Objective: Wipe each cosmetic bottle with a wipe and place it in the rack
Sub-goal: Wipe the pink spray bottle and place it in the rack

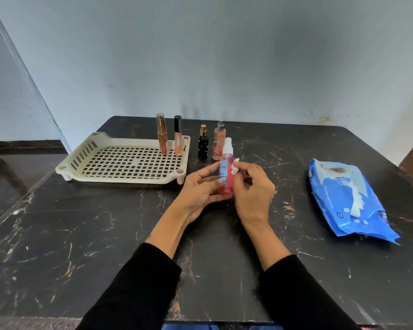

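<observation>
The left hand (pixel 202 186) grips the pink bottle (pixel 226 172) standing upright, and the right hand (pixel 253 186) pinches the wipe (pixel 235 166) against its right side.

One head-worn view only, looking forward and down from the person's own seat. Close in: both forearms reach up from the bottom edge, and the dark marbled bench (pixel 81 234) fills the lower half. Beyond its far edge the pale wall (pixel 224 55) takes the top, wide-angle bending the edges.
</observation>
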